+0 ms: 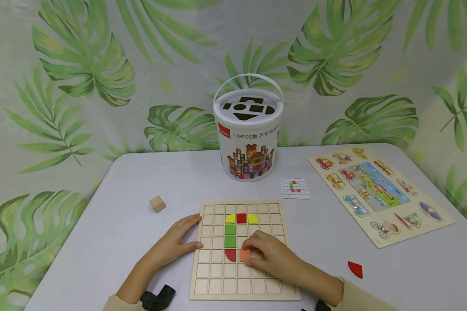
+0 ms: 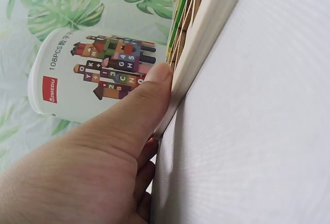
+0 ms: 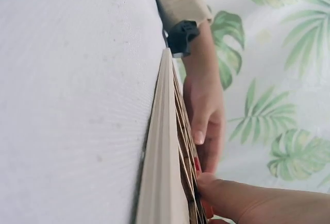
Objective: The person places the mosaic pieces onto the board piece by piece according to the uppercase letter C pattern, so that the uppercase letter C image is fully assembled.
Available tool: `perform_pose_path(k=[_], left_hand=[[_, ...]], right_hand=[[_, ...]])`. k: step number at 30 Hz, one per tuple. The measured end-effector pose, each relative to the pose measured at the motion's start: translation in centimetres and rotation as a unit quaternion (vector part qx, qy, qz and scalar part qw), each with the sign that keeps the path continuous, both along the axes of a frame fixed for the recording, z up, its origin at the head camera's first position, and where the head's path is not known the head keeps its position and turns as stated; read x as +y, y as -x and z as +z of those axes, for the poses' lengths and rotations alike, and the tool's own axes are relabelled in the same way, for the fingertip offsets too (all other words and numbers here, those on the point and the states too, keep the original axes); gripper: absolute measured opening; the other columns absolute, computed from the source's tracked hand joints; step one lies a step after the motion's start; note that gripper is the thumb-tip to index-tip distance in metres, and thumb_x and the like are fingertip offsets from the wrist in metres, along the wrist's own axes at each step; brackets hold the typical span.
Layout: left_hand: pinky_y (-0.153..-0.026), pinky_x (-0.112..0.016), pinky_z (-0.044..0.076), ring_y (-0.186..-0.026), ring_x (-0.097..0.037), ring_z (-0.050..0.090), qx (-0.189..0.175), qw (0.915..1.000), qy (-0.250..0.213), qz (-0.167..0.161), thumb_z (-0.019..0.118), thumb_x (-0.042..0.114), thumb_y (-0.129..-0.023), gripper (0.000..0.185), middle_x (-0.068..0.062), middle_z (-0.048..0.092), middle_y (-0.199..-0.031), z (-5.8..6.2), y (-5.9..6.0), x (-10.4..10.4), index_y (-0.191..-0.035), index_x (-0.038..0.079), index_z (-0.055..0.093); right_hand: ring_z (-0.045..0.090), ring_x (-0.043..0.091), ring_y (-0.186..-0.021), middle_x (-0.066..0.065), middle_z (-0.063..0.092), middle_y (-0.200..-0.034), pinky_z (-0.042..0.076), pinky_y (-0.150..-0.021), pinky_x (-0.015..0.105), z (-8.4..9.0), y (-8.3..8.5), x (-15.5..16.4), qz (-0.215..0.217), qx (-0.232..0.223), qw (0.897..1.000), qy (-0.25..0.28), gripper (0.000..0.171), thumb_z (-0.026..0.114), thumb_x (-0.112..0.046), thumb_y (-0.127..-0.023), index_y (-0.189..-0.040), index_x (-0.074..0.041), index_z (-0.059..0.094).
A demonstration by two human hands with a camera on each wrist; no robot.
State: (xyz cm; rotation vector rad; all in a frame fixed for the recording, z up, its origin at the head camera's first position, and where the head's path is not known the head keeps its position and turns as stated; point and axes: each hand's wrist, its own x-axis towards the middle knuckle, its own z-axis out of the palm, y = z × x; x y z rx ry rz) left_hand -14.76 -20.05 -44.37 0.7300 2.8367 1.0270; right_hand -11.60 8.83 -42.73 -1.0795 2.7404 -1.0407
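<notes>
A wooden grid board [image 1: 245, 297] lies on the table. Its cells hold two yellow quarter-round tiles [image 1: 253, 219] with a red square tile [image 1: 241, 218] between them, two green square tiles [image 1: 230, 236] below the left one, and a red quarter-round tile [image 1: 231, 255] under those. My right hand [image 1: 274, 255] pinches an orange square tile [image 1: 244, 255] between thumb and fingers, over the cell just right of that red quarter-round. With thumb and fingers spread, my left hand [image 1: 173, 242] touches the board's left edge; its thumb [image 2: 154, 82] rests at the rim in the left wrist view.
Behind the board stands a white block bucket [image 1: 249, 134], beside a small pattern card [image 1: 295, 188]. A vehicle puzzle board [image 1: 381, 194] lies at the right. A loose red quarter-round piece [image 1: 356, 269] is at the front right, a wooden cube [image 1: 157, 204] at the left.
</notes>
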Motion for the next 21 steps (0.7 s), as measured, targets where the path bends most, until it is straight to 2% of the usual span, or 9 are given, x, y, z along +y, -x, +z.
perform_pose_path(k=[6,13,21], left_hand=[[-0.094,-0.039,0.02,-0.119,-0.014,0.021,-0.002,1.0,0.0,0.0,0.057,0.048,-0.07,0.07,0.004,0.03,-0.13,0.0,0.0,0.0,-0.128,0.018,0.033],[-0.094,-0.04,0.021,-0.119,-0.015,0.021,-0.001,1.0,0.0,0.002,0.057,0.047,-0.069,0.069,0.004,0.03,-0.13,0.1,0.0,0.0,-0.128,0.018,0.033],[-0.094,-0.039,0.02,-0.119,-0.016,0.021,0.002,1.0,-0.005,-0.002,0.057,0.047,-0.07,0.069,0.004,0.03,-0.13,0.0,0.0,0.0,-0.127,0.018,0.034]], right_hand=[[0.043,0.001,-0.081,-0.014,0.046,-0.089,0.038,-0.073,0.019,-0.2,0.2,-0.3,-0.003,0.003,1.0,-0.005,0.023,0.061,-0.03,-0.073,-0.093,-0.019,0.055],[0.043,0.001,-0.083,-0.015,0.046,-0.09,0.038,-0.075,0.021,-0.2,0.2,-0.2,-0.003,-0.022,1.0,-0.001,0.019,0.059,-0.028,-0.076,-0.092,-0.021,0.055],[0.043,0.004,-0.088,-0.012,0.044,-0.102,0.039,-0.078,0.024,1.4,-0.1,1.2,0.018,-0.079,0.996,-0.026,0.035,0.054,-0.037,-0.078,-0.108,-0.02,0.048]])
